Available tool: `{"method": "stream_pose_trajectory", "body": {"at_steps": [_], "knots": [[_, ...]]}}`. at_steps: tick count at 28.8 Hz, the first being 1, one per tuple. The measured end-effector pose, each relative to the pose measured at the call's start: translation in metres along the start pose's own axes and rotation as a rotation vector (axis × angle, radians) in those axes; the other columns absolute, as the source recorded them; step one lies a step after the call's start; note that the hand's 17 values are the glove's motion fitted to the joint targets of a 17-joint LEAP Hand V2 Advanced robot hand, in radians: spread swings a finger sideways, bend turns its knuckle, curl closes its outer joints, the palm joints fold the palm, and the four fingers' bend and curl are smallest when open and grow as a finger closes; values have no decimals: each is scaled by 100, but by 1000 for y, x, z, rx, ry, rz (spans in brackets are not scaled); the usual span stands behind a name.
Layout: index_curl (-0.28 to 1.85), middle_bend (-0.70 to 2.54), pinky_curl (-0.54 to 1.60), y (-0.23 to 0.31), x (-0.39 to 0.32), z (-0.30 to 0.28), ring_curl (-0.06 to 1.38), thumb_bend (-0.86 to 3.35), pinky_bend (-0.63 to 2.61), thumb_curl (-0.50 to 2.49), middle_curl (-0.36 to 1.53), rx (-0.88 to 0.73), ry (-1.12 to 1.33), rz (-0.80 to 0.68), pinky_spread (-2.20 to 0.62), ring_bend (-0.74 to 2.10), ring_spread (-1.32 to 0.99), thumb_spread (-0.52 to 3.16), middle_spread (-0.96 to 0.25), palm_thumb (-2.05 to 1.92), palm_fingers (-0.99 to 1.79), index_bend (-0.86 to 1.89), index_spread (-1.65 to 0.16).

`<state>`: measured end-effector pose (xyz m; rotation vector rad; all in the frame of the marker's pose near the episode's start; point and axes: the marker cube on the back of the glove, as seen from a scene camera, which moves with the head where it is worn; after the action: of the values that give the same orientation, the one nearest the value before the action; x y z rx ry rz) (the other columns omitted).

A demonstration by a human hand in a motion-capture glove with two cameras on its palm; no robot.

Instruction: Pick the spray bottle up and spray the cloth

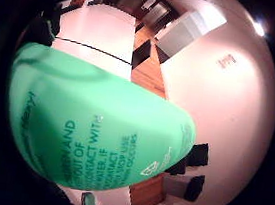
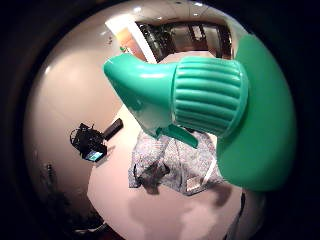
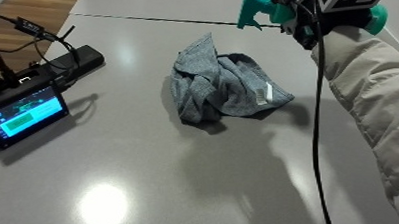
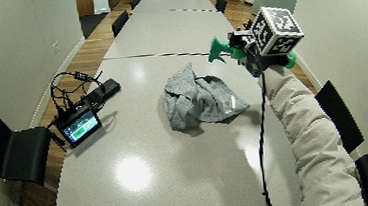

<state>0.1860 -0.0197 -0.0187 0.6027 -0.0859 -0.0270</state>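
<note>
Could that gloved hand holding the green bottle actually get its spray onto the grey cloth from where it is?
Probably yes. The right hand holds the spray bottle lifted above the table, nozzle toward the crumpled cloth, and nothing stands between them.

Green spray bottle (image 3: pixel 262 9) lifted above the table, nozzle toward crumpled grey cloth (image 3: pixel 222 88) lying on the tabletop

A grey table (image 3: pixel 189 192) bears a crumpled cloth (image 3: pixel 222 88) and a small screen (image 3: pixel 25 117).

Bottle (image 3: pixel 262 10) above cloth (image 3: pixel 222 86), on table (image 3: pixel 189 182)
</note>
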Motion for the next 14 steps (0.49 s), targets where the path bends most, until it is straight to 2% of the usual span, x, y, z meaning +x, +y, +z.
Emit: {"method": "stream_pose_trajectory", "body": {"at_steps": [8,11,14], "knots": [[36,33,39,-3,-11,5,46,-1,32,63,50,-6,-21,-6,-17,52,-16,42,-15,124,90,13,-28],[36,33,39,-5,-16,10,46,-1,31,63,50,9,-226,24,-18,51,-16,41,-15,123,91,13,-28],[36,33,39,-4,-21,9,46,-1,29,64,51,34,-584,122,-16,49,-16,44,-15,124,86,13,-28]]}}
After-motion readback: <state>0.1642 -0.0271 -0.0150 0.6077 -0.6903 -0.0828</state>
